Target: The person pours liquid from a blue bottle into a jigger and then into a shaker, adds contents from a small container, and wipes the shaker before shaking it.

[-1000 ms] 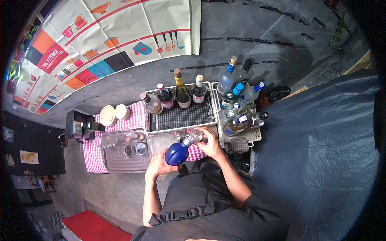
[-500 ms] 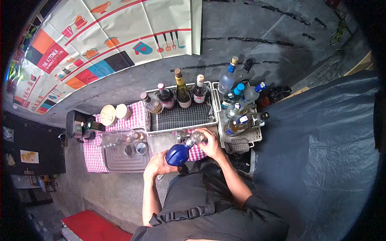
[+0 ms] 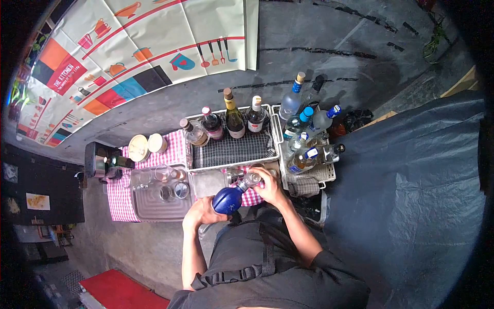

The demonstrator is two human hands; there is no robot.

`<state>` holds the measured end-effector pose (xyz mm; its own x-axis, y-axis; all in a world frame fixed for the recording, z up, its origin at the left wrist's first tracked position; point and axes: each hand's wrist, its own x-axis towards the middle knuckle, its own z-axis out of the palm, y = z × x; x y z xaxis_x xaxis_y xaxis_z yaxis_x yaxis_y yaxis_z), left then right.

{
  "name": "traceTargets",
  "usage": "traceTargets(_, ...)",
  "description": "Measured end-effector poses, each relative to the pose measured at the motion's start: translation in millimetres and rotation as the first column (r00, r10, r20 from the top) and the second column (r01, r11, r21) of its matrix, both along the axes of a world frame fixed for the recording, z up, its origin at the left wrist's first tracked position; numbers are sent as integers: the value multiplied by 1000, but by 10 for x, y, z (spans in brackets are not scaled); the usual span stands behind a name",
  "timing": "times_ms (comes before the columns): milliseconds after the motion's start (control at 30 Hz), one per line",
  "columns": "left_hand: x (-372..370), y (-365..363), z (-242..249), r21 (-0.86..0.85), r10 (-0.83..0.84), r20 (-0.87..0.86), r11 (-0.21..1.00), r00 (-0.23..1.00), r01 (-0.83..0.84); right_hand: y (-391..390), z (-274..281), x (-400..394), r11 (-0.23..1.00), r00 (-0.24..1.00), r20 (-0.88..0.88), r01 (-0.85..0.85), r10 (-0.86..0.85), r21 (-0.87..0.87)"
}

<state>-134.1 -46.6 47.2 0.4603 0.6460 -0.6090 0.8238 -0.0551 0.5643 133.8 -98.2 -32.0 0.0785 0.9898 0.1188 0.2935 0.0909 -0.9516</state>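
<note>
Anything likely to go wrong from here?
The blue bottle is tilted in the left hand; it could slip if grip loosens.
The clear piece at its neck end, in the right hand, might drop.
Bottles crowd the white basket at right; a bump could topple one.

Gingham-covered table: rectangular tray left of grip; pale tubs farther left, beyond; wire basket directly beyond.

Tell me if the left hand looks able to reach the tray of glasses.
Probably not freely: nothing seems to stand between the left hand and the tray of glasses, but that hand grips the blue bottle, so it would likely have to let go first.
</note>
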Motion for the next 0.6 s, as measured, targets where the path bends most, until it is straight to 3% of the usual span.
traceTargets(600, -13, 1, -49, -13, -14, -102, 1000, 995, 13, -25, -172, -11, 999, 1000, -7, -28, 28, -21)
